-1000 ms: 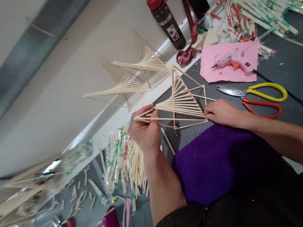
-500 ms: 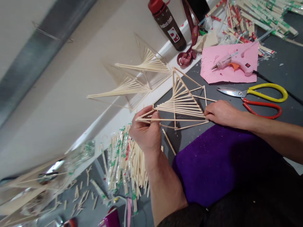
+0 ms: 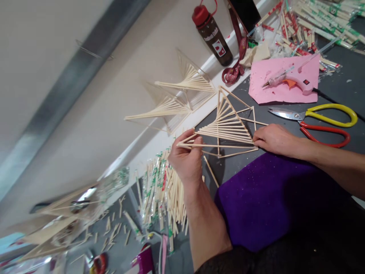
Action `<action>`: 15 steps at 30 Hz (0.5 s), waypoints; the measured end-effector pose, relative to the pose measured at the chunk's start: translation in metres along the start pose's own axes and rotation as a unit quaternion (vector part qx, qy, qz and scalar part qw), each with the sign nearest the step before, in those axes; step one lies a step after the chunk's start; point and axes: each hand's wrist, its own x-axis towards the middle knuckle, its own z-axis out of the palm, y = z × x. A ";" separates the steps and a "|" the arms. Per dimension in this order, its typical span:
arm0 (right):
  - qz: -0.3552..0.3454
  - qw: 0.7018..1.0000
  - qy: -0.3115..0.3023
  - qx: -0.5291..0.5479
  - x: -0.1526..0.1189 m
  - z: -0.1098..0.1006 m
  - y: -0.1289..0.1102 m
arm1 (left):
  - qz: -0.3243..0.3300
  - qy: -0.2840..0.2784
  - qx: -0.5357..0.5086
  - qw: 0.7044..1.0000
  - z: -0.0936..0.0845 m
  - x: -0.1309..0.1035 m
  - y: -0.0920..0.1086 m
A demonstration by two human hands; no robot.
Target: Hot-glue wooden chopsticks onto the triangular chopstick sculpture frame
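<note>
A frame of thin wooden sticks (image 3: pixel 228 131), fanned out in a twisted row, spans the space between my hands over the grey table. My left hand (image 3: pixel 186 156) pinches its left end, thumb and fingers closed around the sticks near the pointed corner. At the right end, my right hand (image 3: pixel 269 139) has its fingers closed on the frame beside a lower corner. A purple cloth (image 3: pixel 256 201) lies just below the frame. One loose stick (image 3: pixel 211 172) rests between my left forearm and the cloth.
Two similar stick structures (image 3: pixel 188 82) stand by the wall. A dark bottle (image 3: pixel 215 40), a glue gun (image 3: pixel 296 82) on pink paper (image 3: pixel 259 70), and scissors (image 3: pixel 327 116) lie beyond my right hand. Wrapped and bare chopsticks (image 3: pixel 176 194) are piled left of my left forearm.
The view has shifted, so everything appears a little farther right and lower. Both hands keep their hold on the stick frame, which looks the same.
</note>
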 end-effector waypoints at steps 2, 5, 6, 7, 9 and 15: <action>-0.001 1.000 -0.002 -0.004 0.000 0.001 0.000 | -0.010 -0.009 0.002 1.000 -0.001 0.000 0.001; -0.003 1.000 -0.002 -0.004 0.000 0.002 0.000 | -0.022 -0.016 0.003 1.000 -0.002 0.000 0.002; -0.003 1.000 -0.001 -0.004 0.000 0.002 0.000 | -0.026 -0.018 0.001 0.999 -0.002 0.000 0.002; -0.003 1.000 -0.001 -0.004 0.000 0.002 0.000 | -0.030 -0.018 -0.002 0.999 -0.003 0.000 0.002; -0.002 1.000 0.000 -0.004 -0.001 0.002 0.000 | -0.034 -0.019 -0.010 0.999 -0.004 0.001 0.001; -0.001 1.000 -0.005 -0.021 -0.003 0.001 -0.002 | -0.029 -0.017 -0.006 0.999 -0.004 0.001 -0.001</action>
